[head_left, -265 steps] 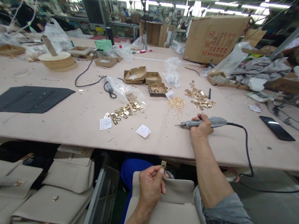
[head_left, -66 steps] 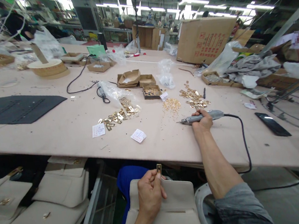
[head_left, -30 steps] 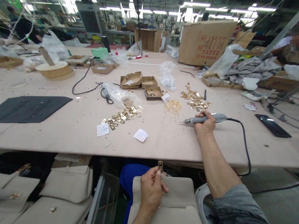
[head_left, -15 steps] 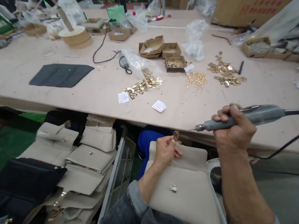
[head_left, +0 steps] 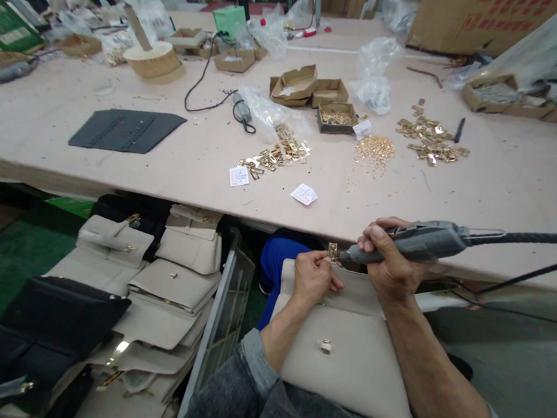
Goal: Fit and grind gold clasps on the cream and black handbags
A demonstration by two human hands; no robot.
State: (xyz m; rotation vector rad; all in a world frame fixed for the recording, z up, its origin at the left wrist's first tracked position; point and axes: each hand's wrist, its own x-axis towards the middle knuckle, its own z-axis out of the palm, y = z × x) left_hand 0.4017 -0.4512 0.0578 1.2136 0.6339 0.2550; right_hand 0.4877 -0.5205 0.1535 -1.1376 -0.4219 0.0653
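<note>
My left hand [head_left: 315, 276] pinches a small gold metal plate [head_left: 333, 250] upright over the open flap of a beige handbag [head_left: 347, 349] on my lap. My right hand [head_left: 389, 260] is wrapped round a grey corded electric screwdriver [head_left: 416, 244], held level with its tip touching the gold plate. A small metal clasp [head_left: 325, 346] sits on the bag's front panel. The screwdriver's black cable [head_left: 540, 258] loops off to the right.
A pink worktable [head_left: 183, 166] carries piles of gold hardware [head_left: 277, 155], a heap of small gold screws [head_left: 375, 147], more gold pieces [head_left: 432, 141], small cardboard trays [head_left: 336, 116], a dark mat [head_left: 126, 129] and plastic bags. Beige handbags [head_left: 167, 289] are stacked at my left.
My right hand lifted the screwdriver off the table and brought it down and left until its tip met the gold plate. The view tilted down toward my lap.
</note>
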